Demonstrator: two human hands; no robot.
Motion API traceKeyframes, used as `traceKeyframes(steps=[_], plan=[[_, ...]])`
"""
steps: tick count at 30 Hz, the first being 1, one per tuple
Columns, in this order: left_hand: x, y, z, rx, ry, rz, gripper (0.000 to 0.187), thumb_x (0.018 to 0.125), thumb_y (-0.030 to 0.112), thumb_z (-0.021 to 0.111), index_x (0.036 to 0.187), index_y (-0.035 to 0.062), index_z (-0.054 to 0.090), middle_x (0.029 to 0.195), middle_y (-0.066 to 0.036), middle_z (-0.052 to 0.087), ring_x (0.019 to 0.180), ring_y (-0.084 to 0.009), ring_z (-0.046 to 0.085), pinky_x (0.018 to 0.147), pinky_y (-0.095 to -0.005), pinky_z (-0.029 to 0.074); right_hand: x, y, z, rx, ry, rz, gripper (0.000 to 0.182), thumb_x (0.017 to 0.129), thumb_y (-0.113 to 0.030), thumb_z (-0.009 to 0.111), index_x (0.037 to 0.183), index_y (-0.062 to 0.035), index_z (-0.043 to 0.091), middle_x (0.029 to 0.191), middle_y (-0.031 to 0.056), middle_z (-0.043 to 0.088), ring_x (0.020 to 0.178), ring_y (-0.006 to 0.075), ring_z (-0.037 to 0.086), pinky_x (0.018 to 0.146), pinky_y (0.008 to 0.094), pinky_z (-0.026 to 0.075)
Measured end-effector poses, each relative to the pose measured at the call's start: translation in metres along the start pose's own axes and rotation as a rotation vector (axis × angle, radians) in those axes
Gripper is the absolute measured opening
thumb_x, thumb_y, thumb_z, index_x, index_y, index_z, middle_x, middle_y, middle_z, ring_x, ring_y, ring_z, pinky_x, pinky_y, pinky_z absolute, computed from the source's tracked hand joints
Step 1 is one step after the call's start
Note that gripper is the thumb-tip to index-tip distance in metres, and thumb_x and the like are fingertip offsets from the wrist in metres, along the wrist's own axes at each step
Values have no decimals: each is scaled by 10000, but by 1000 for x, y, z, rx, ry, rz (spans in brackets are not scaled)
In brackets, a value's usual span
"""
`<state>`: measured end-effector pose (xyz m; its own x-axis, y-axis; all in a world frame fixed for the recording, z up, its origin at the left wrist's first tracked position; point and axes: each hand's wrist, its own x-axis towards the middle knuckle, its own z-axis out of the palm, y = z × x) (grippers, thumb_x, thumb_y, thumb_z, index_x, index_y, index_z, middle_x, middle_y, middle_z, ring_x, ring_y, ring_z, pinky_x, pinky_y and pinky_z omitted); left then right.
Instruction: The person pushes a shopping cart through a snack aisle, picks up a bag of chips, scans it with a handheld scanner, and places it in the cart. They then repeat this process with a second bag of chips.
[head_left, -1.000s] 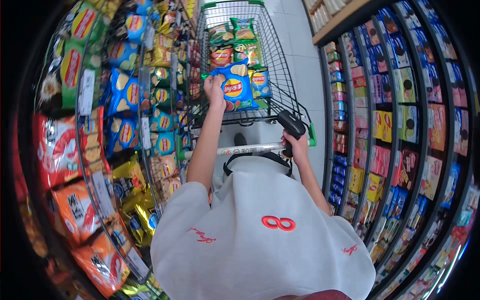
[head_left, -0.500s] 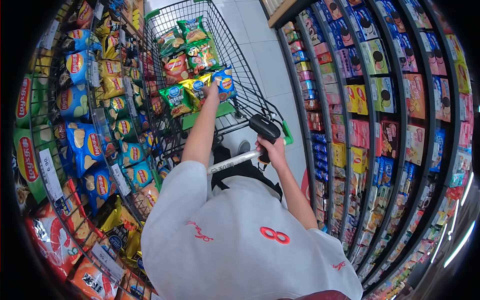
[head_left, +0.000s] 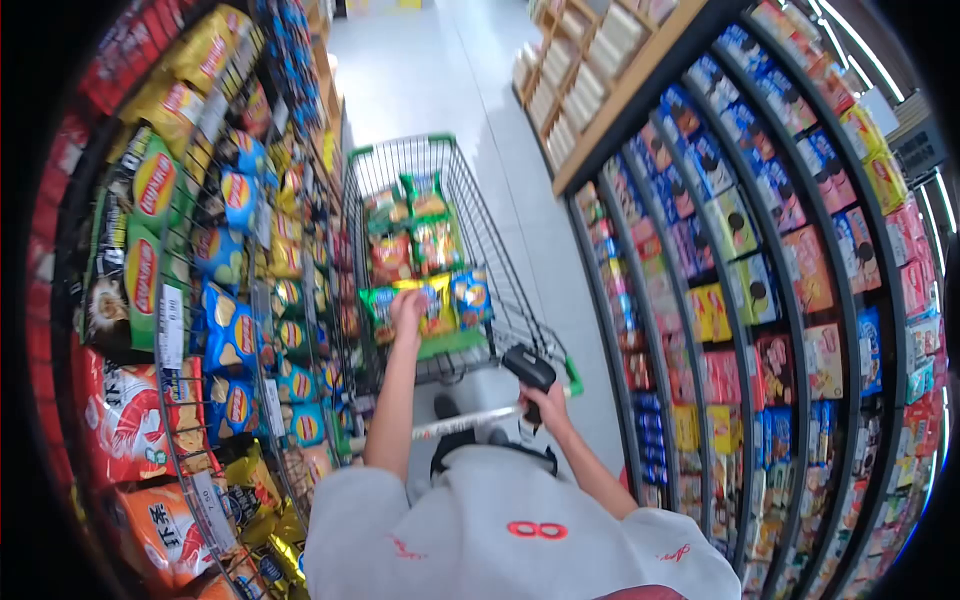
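My left hand reaches into the shopping cart, over the border of a green chip bag and a yellow one; its fingers are blurred, their grip unclear. A blue chip bag stands right of the yellow one. Farther in lie a red bag and green bags. By the cart's handlebar, my right hand is wrapped round the grip of a black handheld device.
Wire racks of chip bags run close along the left. Shelves of boxed snacks line the right side. A wooden shelf unit stands ahead on the right, beside the tiled aisle floor.
My left hand has shifted left, from the yellow bag to the border with the green one. The view has tilted up and shows more aisle. My right hand still holds the device.
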<state>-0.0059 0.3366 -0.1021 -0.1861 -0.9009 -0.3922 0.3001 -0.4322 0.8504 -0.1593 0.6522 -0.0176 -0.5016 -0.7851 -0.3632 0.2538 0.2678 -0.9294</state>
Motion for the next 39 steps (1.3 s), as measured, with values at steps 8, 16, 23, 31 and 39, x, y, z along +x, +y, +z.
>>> traceKeyframes(steps=[8, 16, 23, 31, 39], plan=[[-85, 44, -113, 320, 129, 335, 121, 981, 154, 579, 962, 45, 628, 825, -51, 665, 697, -125, 629, 648, -264, 498, 8, -7, -31, -163, 10, -57, 224, 882, -226, 695, 906, -7, 656, 699, 57, 660, 640, 147, 649, 614, 295, 515], [-154, 19, -110, 1341, 169, 429, 243, 906, 289, 580, 859, 86, 704, 858, -126, 713, 860, -347, 666, 838, -477, 447, 26, -14, -61, -748, 12, -146, 376, 810, -432, 714, 876, -62, 720, 682, 94, 713, 677, 238, 715, 670, 378, 541], [-172, 15, -99, 1398, 176, 399, 294, 904, 355, 602, 895, 90, 728, 875, -131, 719, 906, -345, 663, 859, -465, 429, 6, -15, -63, -776, 71, -217, 400, 736, -374, 718, 981, -58, 703, 801, 178, 713, 805, 380, 692, 740, 482, 541], [-252, -1, -100, 1530, 4, 686, 306, 864, 282, 662, 1078, 64, 662, 1090, -154, 666, 1107, -354, 582, 943, -477, 435, -19, 4, -87, -783, 2, -247, 381, 703, -318, 708, 973, -51, 683, 822, 194, 705, 813, 392, 681, 738, 493, 533], [-326, -31, -96, 1522, 89, 638, 321, 831, 248, 690, 1088, 59, 649, 1111, -139, 656, 1135, -329, 565, 974, -462, 411, -77, 18, -120, -761, -19, -367, 349, 682, -257, 737, 926, -17, 667, 816, 202, 694, 808, 405, 669, 738, 488, 528]])
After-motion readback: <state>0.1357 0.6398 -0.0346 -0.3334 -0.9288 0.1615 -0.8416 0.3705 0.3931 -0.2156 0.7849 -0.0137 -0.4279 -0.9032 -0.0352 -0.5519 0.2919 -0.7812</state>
